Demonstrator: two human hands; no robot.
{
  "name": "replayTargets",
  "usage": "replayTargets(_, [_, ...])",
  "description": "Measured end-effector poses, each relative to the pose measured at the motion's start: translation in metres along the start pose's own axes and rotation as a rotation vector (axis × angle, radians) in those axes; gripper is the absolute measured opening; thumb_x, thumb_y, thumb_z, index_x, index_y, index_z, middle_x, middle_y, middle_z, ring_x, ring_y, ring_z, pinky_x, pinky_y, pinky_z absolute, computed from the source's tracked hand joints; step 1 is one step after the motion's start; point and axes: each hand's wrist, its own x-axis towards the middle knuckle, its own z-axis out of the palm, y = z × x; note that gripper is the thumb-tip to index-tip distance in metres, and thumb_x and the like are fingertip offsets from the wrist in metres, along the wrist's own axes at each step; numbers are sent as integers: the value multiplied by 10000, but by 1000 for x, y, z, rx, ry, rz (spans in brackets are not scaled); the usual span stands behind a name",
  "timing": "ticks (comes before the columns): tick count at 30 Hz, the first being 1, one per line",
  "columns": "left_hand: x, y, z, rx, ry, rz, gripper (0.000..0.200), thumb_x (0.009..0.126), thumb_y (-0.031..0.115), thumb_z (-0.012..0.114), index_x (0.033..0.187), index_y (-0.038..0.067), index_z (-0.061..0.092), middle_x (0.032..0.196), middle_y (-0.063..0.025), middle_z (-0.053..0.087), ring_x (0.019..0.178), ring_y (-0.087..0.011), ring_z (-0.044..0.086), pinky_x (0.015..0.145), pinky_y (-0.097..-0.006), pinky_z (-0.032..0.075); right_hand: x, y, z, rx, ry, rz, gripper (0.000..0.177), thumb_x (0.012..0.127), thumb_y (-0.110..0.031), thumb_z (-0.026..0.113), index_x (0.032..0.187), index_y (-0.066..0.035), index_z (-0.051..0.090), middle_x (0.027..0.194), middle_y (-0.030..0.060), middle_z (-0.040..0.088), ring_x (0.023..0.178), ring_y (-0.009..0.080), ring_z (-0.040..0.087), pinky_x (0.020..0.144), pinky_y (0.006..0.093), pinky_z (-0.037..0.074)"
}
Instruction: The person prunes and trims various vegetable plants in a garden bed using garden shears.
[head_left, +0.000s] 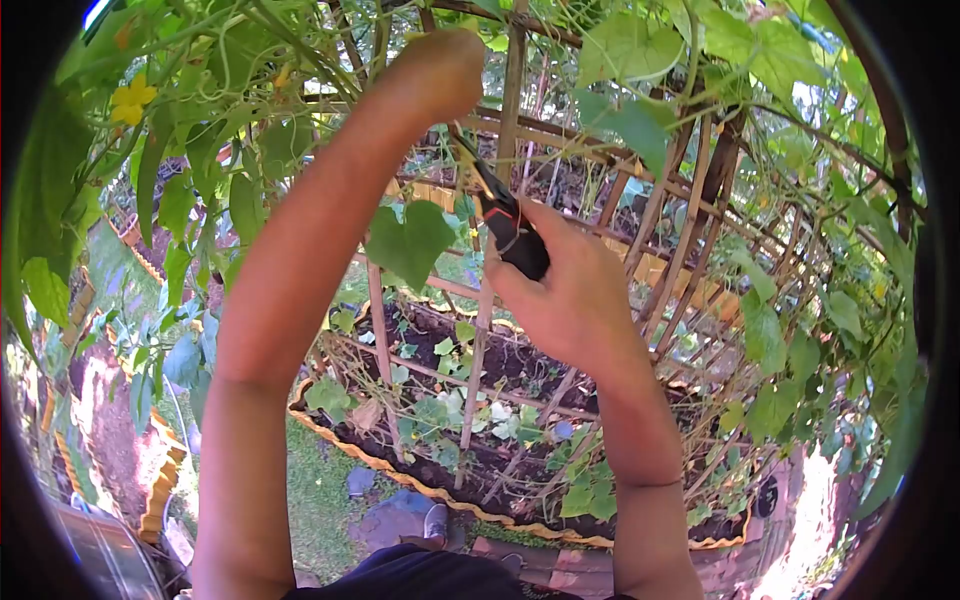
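My right hand (575, 285) is wrapped round the black and red handles of a pair of garden snips (515, 235). Their narrow blades point up and to the left, close beneath my left hand (440, 75). That hand is raised among the vines at the top of the view, its fingers curled and turned away from me. What it grips is hidden behind it. A broad green leaf (410, 243) hangs just left of the snips, near my left forearm. Thin stems and tendrils run around the blade tips.
A wooden lattice trellis (485, 340) stands before me, with leafy vines over it. A yellow flower (132, 100) hangs at upper left. Below lies a soil bed (510, 365) with low plants and a wavy yellow edging (385, 468). Grass (320, 490) and brick paving (580, 570) are underfoot.
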Motion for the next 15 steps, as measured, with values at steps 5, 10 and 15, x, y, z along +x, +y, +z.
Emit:
replayTargets(5, [47, -26, -25, 559, -318, 334, 499, 821, 61, 626, 1315, -6, 607, 1201, -242, 641, 1039, -323, 669, 889, -412, 531, 40, -10, 19, 11, -50, 43, 414, 806, -350, 652, 1015, 6, 681, 889, 231, 714, 838, 426, 697, 776, 492, 545])
replayTargets(10, [50, -6, -69, 574, -507, 199, 527, 812, 98, 683, 1327, 9, 612, 954, -203, 715, 826, -243, 712, 711, -384, 566, 88, -10, 28, 89, -94, 49, 424, 770, -393, 668, 949, -13, 723, 907, 226, 723, 893, 402, 705, 825, 465, 546])
replayTargets(15, [10, 24, -94, 170, -375, -90, 583, 786, 82, 677, 1362, 42, 598, 910, -181, 739, 687, -216, 710, 605, -342, 563, 114, -14, 35, 40, -69, 13, 447, 768, -409, 687, 986, -26, 761, 980, 205, 736, 954, 361, 716, 846, 434, 560])
